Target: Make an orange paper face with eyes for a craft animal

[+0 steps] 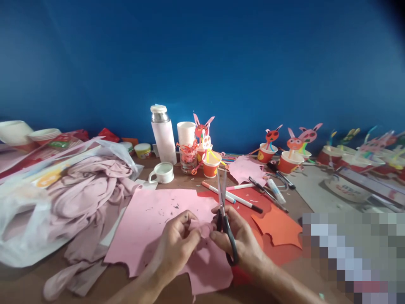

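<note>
Between the fingers of my left hand (177, 240) is a small pink paper piece (205, 229), pinched at its left side. My right hand (236, 236) is closed around black-handled scissors (225, 219), their blades pointing up and away and slightly apart. The right fingertips come close to the paper piece; whether they touch it I cannot tell. Beneath both hands lies a large pink sheet (158, 207) with cut edges and small dark scraps on it. Red paper (253, 196) and a cut orange sheet (278, 228) lie right of my right hand.
Behind the sheets stand a white thermos (163, 139), a white mug (162, 173) and paper cups with rabbit-like figures (211, 162). Several markers (240, 200) lie ahead of the scissors. Cloth and a plastic bag (25, 223) fill the left; more cups (351, 158) stand right.
</note>
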{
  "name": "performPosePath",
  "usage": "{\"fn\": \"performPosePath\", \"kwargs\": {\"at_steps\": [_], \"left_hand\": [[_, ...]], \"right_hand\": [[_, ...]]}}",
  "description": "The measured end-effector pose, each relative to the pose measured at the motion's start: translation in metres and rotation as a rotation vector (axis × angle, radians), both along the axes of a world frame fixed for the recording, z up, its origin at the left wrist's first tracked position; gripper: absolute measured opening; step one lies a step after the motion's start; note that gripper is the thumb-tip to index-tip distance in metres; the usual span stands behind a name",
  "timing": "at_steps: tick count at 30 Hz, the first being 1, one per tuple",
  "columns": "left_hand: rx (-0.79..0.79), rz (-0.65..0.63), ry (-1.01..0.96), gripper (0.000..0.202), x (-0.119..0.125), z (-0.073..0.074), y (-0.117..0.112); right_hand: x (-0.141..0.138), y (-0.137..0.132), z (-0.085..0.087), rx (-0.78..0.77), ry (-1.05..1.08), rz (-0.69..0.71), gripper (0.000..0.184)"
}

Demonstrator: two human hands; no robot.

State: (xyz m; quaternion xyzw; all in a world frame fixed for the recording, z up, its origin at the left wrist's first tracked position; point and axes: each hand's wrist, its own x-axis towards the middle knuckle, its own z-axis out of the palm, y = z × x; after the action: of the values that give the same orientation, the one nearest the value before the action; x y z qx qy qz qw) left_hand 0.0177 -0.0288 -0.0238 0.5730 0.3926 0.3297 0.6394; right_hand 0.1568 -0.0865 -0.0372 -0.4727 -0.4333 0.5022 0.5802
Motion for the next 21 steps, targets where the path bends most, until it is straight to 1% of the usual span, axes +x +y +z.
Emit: {"fn": "performPosePath", "kwargs": {"at_steps": [4,8,10,13,15,18,21], "left_hand": [[-0.007,-0.049,-0.042,0.026,0.002,-0.005,0.0],[-0.014,-0.061,-0.071,0.023,-0.001,-0.005,0.001],[-0.066,-0.078,-0.128,0.02,-0.002,-0.005,0.001],[-0.157,-0.148,-0.228,0.016,-0.004,-0.004,0.0],[-0.181,-0.162,-0.261,0.016,-0.005,-0.003,0.0],[-0.149,-0.161,-0.242,0.017,-0.005,-0.001,-0.001],[-0.095,-0.203,-0.213,0.019,-0.006,-0.002,-0.002]], "right_hand": [[-0.005,-0.001,-0.006,0.033,-0.136,-0.062,0.03],[-0.008,0.002,-0.004,0.016,-0.159,-0.091,0.027],[-0.007,0.002,0.0,0.013,-0.097,-0.092,0.028],[-0.004,0.002,0.008,-0.021,0.013,-0.117,0.034],[-0.002,0.001,0.015,-0.074,0.007,-0.153,0.038],[0.0,-0.001,0.023,-0.136,-0.058,-0.182,0.038],[0.0,-0.002,0.025,-0.145,-0.081,-0.173,0.037]]}}
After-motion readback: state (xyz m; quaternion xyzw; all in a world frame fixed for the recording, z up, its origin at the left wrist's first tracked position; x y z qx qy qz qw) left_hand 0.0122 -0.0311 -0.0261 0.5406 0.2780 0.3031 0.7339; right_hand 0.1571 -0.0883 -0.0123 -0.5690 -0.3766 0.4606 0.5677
